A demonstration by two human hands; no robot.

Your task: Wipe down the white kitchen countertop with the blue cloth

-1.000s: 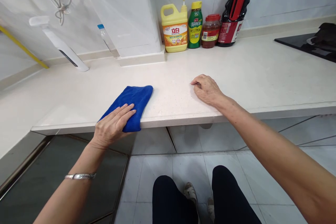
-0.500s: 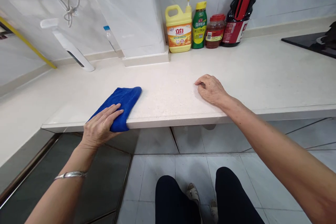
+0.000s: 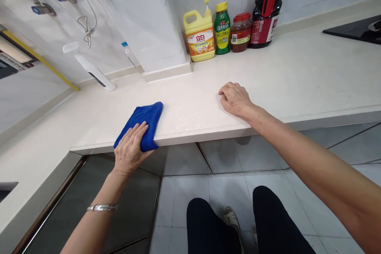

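Observation:
A folded blue cloth lies at the front edge of the pale countertop, partly overhanging it. My left hand presses flat on the cloth's near end, fingers together and stretched along it. My right hand rests on the counter to the right of the cloth, fingers curled under and nothing visible in them.
At the back by a white pillar stand a yellow pump bottle, a green bottle, a red-lidded jar and a dark sauce bottle. A white spray bottle leans on the left wall. A black hob sits far right.
My left hand and the cloth have slid left along the counter's front edge. The view has tilted. My right hand stays in place.

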